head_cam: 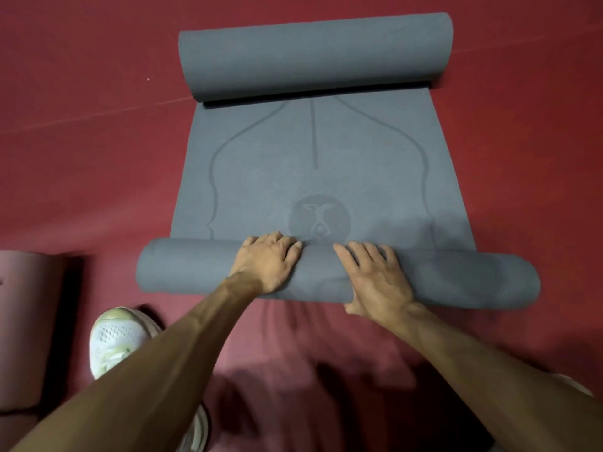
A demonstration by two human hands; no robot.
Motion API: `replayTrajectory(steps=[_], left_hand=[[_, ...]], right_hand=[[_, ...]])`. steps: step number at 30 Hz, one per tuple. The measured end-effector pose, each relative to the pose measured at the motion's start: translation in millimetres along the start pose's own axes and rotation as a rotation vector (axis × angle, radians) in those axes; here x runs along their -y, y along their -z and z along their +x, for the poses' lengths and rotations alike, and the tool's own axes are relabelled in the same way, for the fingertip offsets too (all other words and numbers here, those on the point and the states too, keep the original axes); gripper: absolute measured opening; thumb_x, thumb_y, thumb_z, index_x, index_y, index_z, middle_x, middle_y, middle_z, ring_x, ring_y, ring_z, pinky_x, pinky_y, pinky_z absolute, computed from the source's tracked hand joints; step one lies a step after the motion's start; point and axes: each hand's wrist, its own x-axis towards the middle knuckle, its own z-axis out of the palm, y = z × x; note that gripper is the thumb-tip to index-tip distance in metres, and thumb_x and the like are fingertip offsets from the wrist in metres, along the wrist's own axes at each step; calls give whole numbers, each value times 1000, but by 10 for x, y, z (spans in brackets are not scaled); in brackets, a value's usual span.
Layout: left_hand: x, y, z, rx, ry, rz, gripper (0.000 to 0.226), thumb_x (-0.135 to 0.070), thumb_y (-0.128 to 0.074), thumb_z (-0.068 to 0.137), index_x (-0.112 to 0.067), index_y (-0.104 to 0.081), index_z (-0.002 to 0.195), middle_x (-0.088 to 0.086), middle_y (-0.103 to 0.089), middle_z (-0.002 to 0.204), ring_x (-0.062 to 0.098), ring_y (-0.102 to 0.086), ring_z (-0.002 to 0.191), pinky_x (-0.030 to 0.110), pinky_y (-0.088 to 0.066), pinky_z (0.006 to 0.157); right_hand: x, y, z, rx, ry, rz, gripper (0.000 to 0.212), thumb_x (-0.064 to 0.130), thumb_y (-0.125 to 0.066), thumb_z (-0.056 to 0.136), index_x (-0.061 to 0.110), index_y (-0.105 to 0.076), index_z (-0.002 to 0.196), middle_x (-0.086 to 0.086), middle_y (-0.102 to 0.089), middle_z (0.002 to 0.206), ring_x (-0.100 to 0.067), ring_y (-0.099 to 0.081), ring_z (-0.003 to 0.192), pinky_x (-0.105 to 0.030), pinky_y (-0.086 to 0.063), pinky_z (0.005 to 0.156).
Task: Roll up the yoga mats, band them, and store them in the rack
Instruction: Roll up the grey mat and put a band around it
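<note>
A grey yoga mat (pixel 313 177) lies on the red floor, its flat middle printed with lines and a round logo. The near end is rolled into a thick roll (pixel 202 269); the far end curls into a second roll (pixel 313 57). My left hand (pixel 267 261) rests on top of the near roll just left of centre, fingers curled over its far side. My right hand (pixel 375 275) presses flat on the roll just right of centre, fingers spread and straight.
A pink rolled mat (pixel 23 324) lies at the left edge. A white shoe (pixel 120 337) stands on the red floor (pixel 81 141) near my left forearm. Red floor surrounds the grey mat on all sides.
</note>
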Motion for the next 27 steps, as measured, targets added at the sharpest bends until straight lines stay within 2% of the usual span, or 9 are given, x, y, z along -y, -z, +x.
replayTrajectory(steps=[2,3,5,7,10,15,19,23,27], left_hand=[[-9,-18,-75,-58,-11,25,50,-47,-16,101,-28,-50,132,-3,-55,131,17,-46,125,32,-25,105],[-8,-14,-117,-69,-17,24,59,-52,-10,97,-27,-45,137,-4,-51,137,16,-43,129,30,-21,108],[2,9,-242,-61,-40,-1,80,-58,3,84,-22,-34,146,-3,-38,149,15,-30,139,29,-11,113],[16,10,-398,-24,-47,-18,75,-57,-7,88,-20,-18,152,0,-21,158,15,-13,146,31,0,117],[3,67,-598,45,-38,-52,65,-44,-33,100,-20,-4,153,-1,0,161,16,5,148,34,4,118],[-75,109,-822,100,-21,-158,68,-38,-43,99,-19,-8,153,1,2,162,19,7,148,38,-4,120],[-147,7,-985,86,-42,-184,69,-37,-45,98,-19,-7,153,2,4,161,20,9,148,38,-3,120],[-215,-97,-1073,88,-66,-192,68,-39,-40,100,-20,-4,153,0,6,161,19,12,147,35,4,118],[-234,-173,-1034,149,-33,-103,66,-44,-28,102,-25,9,152,-5,17,159,15,21,145,32,11,116]], right_hand=[[-48,41,67,45,-5,30,112,45,-85,18,10,-60,122,-7,-64,102,-29,-64,86,-44,-50,76],[-68,85,109,90,-5,56,112,45,-86,21,11,-59,124,-7,-64,102,-30,-64,88,-43,-49,78],[-82,182,174,187,9,72,109,47,-85,39,15,-47,136,-5,-59,114,-28,-60,104,-42,-44,89],[-90,258,230,273,-2,95,104,47,-81,53,21,-35,142,-2,-53,125,-26,-53,116,-39,-39,98],[-97,372,305,350,-19,147,95,46,-82,52,21,-39,134,-5,-56,120,-29,-57,111,-38,-45,93],[-75,486,289,467,-10,151,91,46,-84,54,18,-42,129,-9,-58,121,-30,-58,111,-35,-45,89],[-106,522,263,615,-24,189,98,51,-86,51,22,-42,134,-7,-59,122,-28,-56,111,-33,-44,89],[-169,576,173,807,-43,255,108,53,-88,48,29,-38,140,-1,-55,129,-23,-53,115,-32,-44,91],[-220,506,138,859,-62,330,119,59,-87,43,31,-32,145,3,-51,137,-20,-50,121,-36,-43,101]])
